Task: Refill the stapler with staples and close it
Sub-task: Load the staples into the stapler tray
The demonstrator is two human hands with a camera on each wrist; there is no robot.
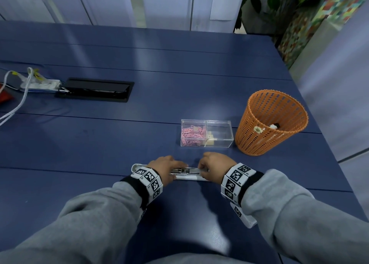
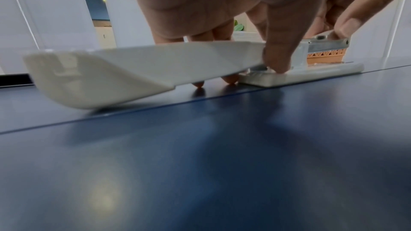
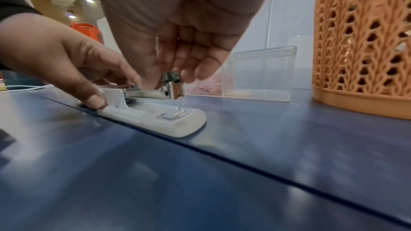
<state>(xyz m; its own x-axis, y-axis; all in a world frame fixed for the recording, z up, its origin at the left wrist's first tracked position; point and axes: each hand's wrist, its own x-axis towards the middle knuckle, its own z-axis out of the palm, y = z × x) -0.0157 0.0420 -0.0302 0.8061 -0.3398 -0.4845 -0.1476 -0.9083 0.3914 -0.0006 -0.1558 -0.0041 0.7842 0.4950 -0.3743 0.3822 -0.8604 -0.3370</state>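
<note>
One white stapler point(image 1: 187, 177), lying flat on the blue table point(image 1: 179, 84) at the near middle, just in front of the body. Opened out: white top cover point(image 2: 138, 64) swung back to the left and resting low over the table, metal magazine point(image 3: 153, 93) raised a little above the white base point(image 3: 169, 120), front end pointing right toward the basket.

Left hand point(image 1: 163, 169) palm down over the hinge end, fingers curled around the stapler, thumb point(image 2: 278, 55) pressed onto the base beside the magazine, other fingertips touching the table behind the cover. Right hand point(image 1: 215, 169) palm down over the front end, fingers bent downward, fingertips point(image 3: 206, 71) closed on the tip of the magazine, pinching it from above. Whether any staples sit between those fingers, cannot tell. Both forearms in grey sleeves, each wrist wrapped in a black-and-white patterned band.

Beyond the hands, slightly right: one clear plastic box point(image 1: 206, 133), lidded, split into two compartments. Left compartment full of pink paper clips point(image 1: 191, 136); right compartment with a small pale block point(image 1: 209, 139) at its left wall, otherwise see-through.

Just right of the box: one orange mesh basket point(image 1: 269, 122), upright, with a small white item and a dark one inside, too small to make out.

Far left: one black recessed panel point(image 1: 95, 89) in the tabletop, one white power strip point(image 1: 40, 83) with white cables beside it.
</note>
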